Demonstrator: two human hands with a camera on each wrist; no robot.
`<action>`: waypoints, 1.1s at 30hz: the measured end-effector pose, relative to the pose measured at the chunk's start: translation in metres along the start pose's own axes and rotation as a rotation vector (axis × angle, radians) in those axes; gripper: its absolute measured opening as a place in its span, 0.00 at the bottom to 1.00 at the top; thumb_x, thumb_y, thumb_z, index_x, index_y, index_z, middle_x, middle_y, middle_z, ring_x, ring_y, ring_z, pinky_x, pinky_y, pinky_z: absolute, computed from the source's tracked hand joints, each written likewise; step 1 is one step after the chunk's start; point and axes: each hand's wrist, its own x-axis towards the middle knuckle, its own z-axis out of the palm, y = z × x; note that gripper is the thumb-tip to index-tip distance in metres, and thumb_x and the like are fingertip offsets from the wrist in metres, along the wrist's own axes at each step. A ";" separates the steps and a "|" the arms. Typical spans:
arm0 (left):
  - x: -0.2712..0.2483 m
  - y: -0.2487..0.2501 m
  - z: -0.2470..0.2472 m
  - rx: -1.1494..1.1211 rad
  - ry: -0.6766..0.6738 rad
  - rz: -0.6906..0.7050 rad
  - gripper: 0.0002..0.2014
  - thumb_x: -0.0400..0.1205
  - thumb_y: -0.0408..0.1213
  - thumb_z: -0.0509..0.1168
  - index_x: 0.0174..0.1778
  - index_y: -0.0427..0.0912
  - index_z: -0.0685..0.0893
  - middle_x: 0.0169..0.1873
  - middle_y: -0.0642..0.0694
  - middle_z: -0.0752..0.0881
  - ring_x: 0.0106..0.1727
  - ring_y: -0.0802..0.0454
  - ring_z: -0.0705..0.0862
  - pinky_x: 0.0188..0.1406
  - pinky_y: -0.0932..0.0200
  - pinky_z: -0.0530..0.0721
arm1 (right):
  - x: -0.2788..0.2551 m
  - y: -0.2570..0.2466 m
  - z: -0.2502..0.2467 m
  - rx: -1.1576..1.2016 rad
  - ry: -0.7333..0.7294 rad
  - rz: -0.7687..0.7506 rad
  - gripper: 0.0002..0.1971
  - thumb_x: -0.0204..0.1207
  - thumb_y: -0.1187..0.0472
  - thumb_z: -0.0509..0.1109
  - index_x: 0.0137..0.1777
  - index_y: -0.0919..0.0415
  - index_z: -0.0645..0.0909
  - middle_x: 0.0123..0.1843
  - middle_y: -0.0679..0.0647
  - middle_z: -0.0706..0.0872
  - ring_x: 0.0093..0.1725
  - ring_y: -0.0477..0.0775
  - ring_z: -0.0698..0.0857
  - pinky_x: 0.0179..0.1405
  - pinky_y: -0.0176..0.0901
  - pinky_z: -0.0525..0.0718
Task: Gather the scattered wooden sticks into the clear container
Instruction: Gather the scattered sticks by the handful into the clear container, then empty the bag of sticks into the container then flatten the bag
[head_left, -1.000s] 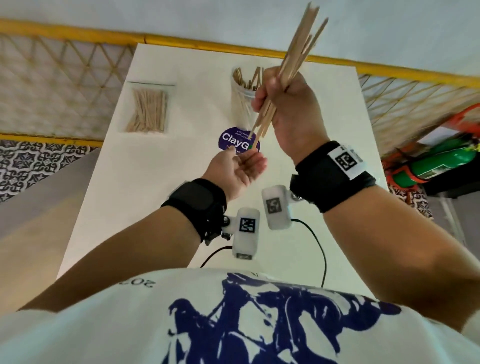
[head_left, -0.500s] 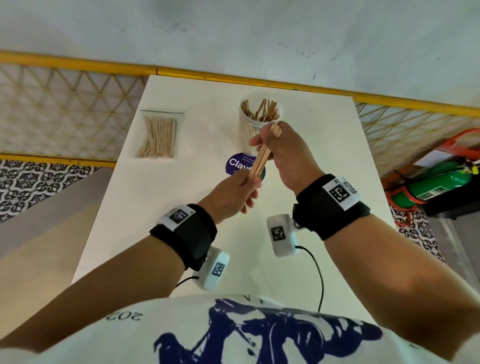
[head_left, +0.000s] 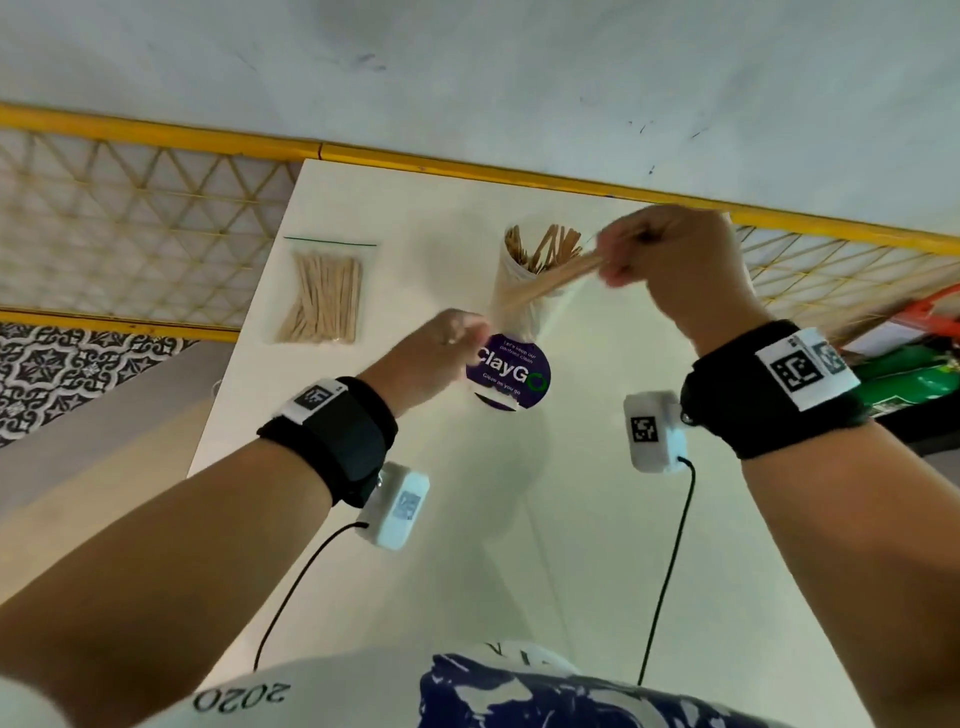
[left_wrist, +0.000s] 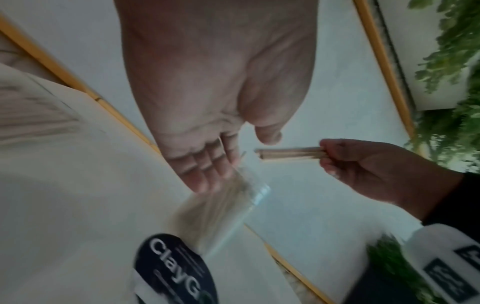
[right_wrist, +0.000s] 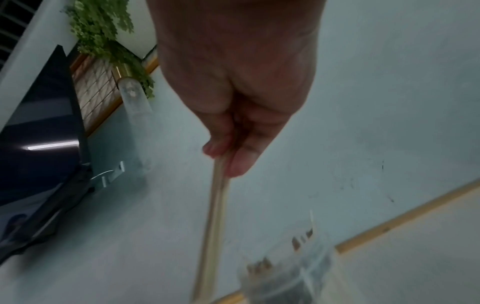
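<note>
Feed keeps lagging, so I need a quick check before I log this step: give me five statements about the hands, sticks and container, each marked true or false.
1. The right hand grips a bundle of wooden sticks. True.
2. The clear container is empty. False: sticks stand in it.
3. The left hand grips the bundle. False: its fingers are extended, clear of the sticks.
4. A zip bag of sticks lies on the table. True.
5. The container lies tipped over. False: it stands upright.
</note>
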 end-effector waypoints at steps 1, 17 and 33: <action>0.010 -0.007 -0.010 0.088 0.080 0.011 0.21 0.86 0.50 0.55 0.72 0.43 0.73 0.64 0.47 0.81 0.63 0.52 0.81 0.64 0.54 0.77 | 0.012 0.000 -0.002 -0.054 0.108 -0.028 0.15 0.68 0.75 0.66 0.35 0.54 0.88 0.28 0.50 0.89 0.31 0.54 0.87 0.40 0.48 0.89; 0.048 -0.142 -0.058 0.824 0.223 -0.216 0.39 0.80 0.51 0.63 0.81 0.34 0.56 0.79 0.36 0.62 0.80 0.35 0.58 0.78 0.41 0.62 | 0.085 0.043 0.071 -1.017 -0.402 -0.144 0.22 0.84 0.60 0.57 0.77 0.50 0.72 0.75 0.58 0.76 0.74 0.64 0.71 0.75 0.56 0.69; -0.056 -0.097 0.061 0.679 0.071 0.266 0.22 0.76 0.51 0.61 0.59 0.39 0.79 0.51 0.39 0.82 0.51 0.37 0.82 0.53 0.45 0.81 | -0.106 0.140 0.054 -0.381 -0.358 0.231 0.07 0.79 0.60 0.68 0.50 0.48 0.86 0.49 0.50 0.90 0.48 0.55 0.88 0.58 0.49 0.85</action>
